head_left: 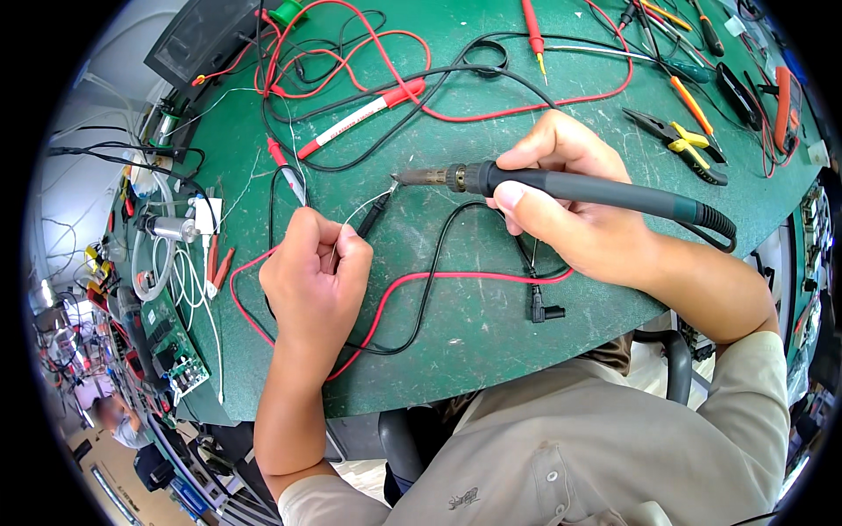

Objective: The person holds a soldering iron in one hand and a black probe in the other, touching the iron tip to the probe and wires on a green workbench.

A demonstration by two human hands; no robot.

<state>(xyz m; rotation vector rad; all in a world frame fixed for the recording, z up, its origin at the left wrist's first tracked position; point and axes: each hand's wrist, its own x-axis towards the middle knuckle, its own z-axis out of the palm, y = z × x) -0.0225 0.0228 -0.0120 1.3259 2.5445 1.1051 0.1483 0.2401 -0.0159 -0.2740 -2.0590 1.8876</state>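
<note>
My right hand [570,202] is wrapped round the dark handle of a soldering iron [517,181], which points left. Its tip meets the metal end of a black test probe [375,214], just above the green tabletop. My left hand [317,270] is closed, pinching a thin silvery solder wire [361,207] that curves up toward the iron's tip. The black probe's lower end reaches the left fingertips; whether they also grip it is hidden. A red and black cable [421,277] runs beneath both hands. Just beyond the left hand lies a red and white probe [288,168].
A red and white marker pen [360,120] lies among looped test leads. A red probe [533,31] lies farther back. Yellow-handled pliers [684,145], an orange screwdriver [691,101] and a red multimeter [787,110] are at right. Circuit boards [175,355] line the left edge.
</note>
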